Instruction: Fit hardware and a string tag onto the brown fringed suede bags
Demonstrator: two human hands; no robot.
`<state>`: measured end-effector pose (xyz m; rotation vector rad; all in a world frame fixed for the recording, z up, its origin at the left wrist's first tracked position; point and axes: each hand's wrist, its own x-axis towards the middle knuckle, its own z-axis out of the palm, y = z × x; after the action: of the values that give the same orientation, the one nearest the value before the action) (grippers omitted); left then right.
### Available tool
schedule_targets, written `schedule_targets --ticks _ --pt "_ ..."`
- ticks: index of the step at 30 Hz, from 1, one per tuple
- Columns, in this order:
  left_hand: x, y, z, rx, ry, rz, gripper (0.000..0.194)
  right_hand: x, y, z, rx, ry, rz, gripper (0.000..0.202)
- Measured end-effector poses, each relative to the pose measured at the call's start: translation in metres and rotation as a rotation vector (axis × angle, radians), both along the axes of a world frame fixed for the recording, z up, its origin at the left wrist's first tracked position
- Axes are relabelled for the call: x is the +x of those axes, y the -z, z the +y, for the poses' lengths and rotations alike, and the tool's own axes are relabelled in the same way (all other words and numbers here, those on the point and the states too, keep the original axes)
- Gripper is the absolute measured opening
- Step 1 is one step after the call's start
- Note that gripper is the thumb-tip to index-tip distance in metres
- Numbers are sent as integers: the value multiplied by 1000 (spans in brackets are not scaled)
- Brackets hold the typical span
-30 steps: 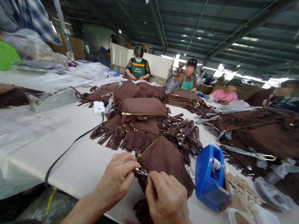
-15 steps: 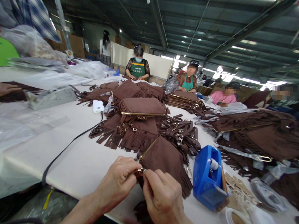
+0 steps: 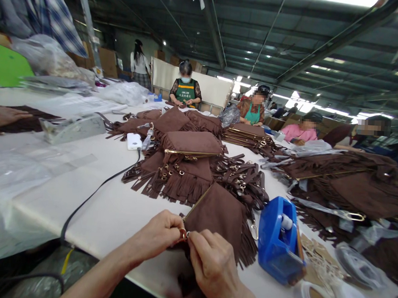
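Left hand (image 3: 162,233): pinching shiny reddish-gold curved fitting (image 3: 182,235)
Right hand (image 3: 214,258): pinching tiny whitish piece (image 3: 188,233)
Brown fringed suede-like pouch (image 3: 220,213): flat, near white table's (image 3: 113,220) front edge

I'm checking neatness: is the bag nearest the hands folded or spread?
Spread: the brown bag shows its broad face, fringe along one side.

On the green apron (image 3: 185,94) of the seated person (image 3: 186,83) at the far side of the table (image 3: 115,202), a short line of pale Latin capitals (image 3: 185,93), seemingly ending in "LUN", stands above a row of Chinese characters (image 3: 185,97). Both are too small and blurred to read in full with certainty.
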<state>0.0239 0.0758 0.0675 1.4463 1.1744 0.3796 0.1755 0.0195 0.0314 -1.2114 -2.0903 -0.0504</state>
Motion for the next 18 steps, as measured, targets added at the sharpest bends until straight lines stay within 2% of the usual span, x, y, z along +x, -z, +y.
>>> schedule_targets --ticks 2,6,9,12,15,18 --pt "0 3 0 -86 -11 -8 16 -1 7 -1 -61 -13 49 25" --pt "-1 9 -1 -153 -57 -28 21 -4 16 -4 -174 -42 187 23" --pt "-2 10 -3 -171 -99 -46 21 -5 15 -5 -229 -50 255 22" --pt "-4 13 -3 -177 -118 -79 19 -7 11 -6 -270 -56 235 18" --pt "-7 18 -2 -187 -123 -131 17 -11 14 -6 -215 -35 158 15" --pt "-7 20 -3 -199 -158 -145 16 -15 26 -6 -32 -3 55 18"
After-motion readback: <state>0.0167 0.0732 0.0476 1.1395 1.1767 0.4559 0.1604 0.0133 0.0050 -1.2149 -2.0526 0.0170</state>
